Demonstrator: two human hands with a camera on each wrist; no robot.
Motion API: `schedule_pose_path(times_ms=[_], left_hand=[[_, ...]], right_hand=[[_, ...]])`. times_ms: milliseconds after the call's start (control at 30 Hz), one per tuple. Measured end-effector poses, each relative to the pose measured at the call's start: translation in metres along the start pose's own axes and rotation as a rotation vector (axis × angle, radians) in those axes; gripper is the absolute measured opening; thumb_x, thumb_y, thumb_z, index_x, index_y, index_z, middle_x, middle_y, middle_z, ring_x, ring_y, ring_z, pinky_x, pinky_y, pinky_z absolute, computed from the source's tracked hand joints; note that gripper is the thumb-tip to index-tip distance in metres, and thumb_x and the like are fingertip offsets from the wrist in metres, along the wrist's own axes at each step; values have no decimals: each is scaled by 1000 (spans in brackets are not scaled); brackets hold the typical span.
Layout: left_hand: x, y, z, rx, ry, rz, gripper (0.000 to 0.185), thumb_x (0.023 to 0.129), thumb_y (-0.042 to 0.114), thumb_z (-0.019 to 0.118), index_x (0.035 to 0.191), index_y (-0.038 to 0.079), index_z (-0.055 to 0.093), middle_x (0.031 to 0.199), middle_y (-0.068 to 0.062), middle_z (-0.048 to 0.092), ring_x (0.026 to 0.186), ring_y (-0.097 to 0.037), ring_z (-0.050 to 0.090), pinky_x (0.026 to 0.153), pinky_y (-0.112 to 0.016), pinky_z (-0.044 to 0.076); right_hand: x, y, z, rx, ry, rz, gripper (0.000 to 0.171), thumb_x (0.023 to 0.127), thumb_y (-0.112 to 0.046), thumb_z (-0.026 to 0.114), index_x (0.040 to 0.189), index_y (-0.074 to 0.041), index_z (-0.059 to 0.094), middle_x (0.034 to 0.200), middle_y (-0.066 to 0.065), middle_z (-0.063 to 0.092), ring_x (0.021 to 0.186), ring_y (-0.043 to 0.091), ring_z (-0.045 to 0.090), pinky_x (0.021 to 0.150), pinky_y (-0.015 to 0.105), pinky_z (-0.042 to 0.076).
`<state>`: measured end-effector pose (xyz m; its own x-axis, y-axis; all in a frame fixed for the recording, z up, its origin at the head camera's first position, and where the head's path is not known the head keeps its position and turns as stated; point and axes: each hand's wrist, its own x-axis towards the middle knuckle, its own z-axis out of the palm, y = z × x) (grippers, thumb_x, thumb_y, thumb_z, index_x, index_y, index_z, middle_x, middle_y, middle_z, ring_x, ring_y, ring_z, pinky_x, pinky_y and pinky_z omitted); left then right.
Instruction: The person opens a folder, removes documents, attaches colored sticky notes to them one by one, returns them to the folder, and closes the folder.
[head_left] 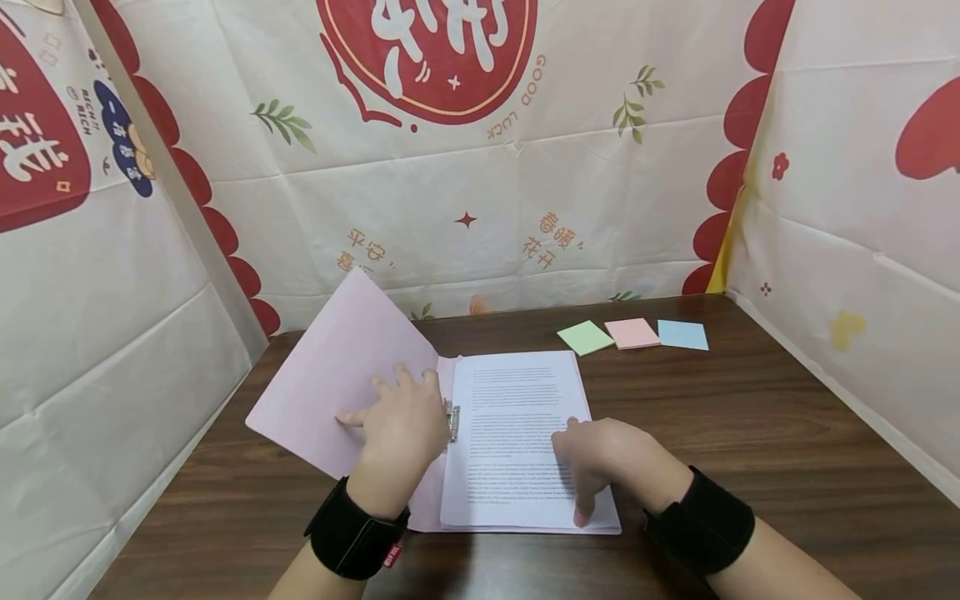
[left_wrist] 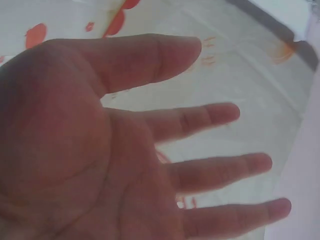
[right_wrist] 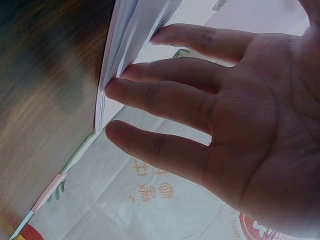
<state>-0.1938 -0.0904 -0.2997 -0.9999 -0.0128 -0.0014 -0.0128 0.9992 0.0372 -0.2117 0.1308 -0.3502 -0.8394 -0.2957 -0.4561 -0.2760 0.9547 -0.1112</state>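
A pink folder (head_left: pixel 322 400) lies open on the table, its cover tilted up on the left. Inside it is a stack of printed paper (head_left: pixel 510 400), with a metal clip (head_left: pixel 453 423) along the spine. My left hand (head_left: pixel 405 421) is at the inner side of the cover; its thumb and fingers are spread in the left wrist view. Over the stack's right side is my right hand (head_left: pixel 607 454). In the right wrist view its fingers (right_wrist: pixel 165 97) reach straight out, fingertips right at the edge of the sheets (right_wrist: pixel 132 40).
Behind the folder to the right lie green (head_left: pixel 585 337), pink (head_left: pixel 632 333) and blue (head_left: pixel 682 334) sticky notes in a row on the brown wooden table (head_left: pixel 720 408). A white printed cloth (head_left: pixel 420 200) hangs along the back and both sides. Each wrist wears a black band (head_left: pixel 356 531).
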Motion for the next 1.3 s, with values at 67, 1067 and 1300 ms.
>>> schedule_pose_path(times_ms=[67, 1067, 1300], left_hand=[[7, -1, 4, -24, -37, -39, 58, 104, 34, 64, 155, 11, 49, 166, -29, 39, 153, -62, 32, 95, -97, 27], [47, -11, 56, -28, -274, -62, 113, 69, 81, 83, 139, -5, 62, 143, -26, 65, 144, -52, 50, 114, -82, 32], [46, -10, 61, -31, -298, -55, 104, 69, 76, 87, 134, -3, 69, 147, -27, 62, 153, -55, 38, 116, -82, 30]], right_hand=[[0, 0, 0, -2, -1, 6, 88, 62, -31, 105, 135, -1, 64, 158, 34, 48, 138, 46, 57, 112, 65, 47], [4, -3, 2, -25, 8, 6, 95, 60, -30, 106, 138, 2, 62, 157, 34, 50, 142, 50, 55, 113, 67, 46], [4, -3, 0, -39, 9, 8, 90, 59, -31, 106, 133, 1, 65, 150, 32, 56, 125, 45, 64, 107, 65, 50]])
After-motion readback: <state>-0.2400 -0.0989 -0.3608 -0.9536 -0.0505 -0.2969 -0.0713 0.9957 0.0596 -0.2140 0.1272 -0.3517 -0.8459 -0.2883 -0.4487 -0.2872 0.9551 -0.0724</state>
